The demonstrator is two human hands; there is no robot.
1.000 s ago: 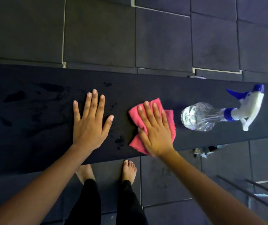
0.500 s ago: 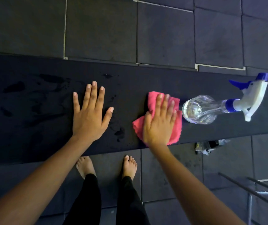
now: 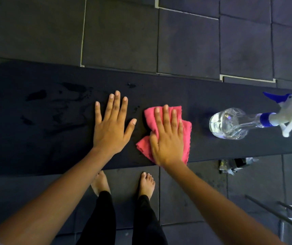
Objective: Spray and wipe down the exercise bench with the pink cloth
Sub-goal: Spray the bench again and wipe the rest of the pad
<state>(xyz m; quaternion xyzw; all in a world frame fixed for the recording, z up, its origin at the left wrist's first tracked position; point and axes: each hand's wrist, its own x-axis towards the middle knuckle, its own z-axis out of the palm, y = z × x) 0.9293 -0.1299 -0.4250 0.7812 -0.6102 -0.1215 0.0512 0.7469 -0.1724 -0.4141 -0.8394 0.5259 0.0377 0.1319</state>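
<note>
The black padded exercise bench point(image 3: 212, 92) runs left to right across the view, with wet spray patches on its left part. My right hand point(image 3: 167, 137) lies flat on the crumpled pink cloth point(image 3: 186, 133), pressing it onto the bench top near the front edge. My left hand point(image 3: 112, 128) rests flat on the bench just left of the cloth, fingers spread, holding nothing. A clear spray bottle point(image 3: 230, 123) with a white and blue trigger head point(image 3: 291, 110) lies on its side on the bench, to the right of the cloth.
Dark floor tiles point(image 3: 120, 32) surround the bench. My bare feet point(image 3: 146, 183) stand on the floor just in front of it. Some small dark clutter point(image 3: 233, 166) lies under the bench's front edge at the right. Metal bars point(image 3: 283, 218) cross the lower right corner.
My right hand has slid the pink cloth to the right toward the bottle and then back left toward my left hand. The left hand has stayed flat on the bench.
</note>
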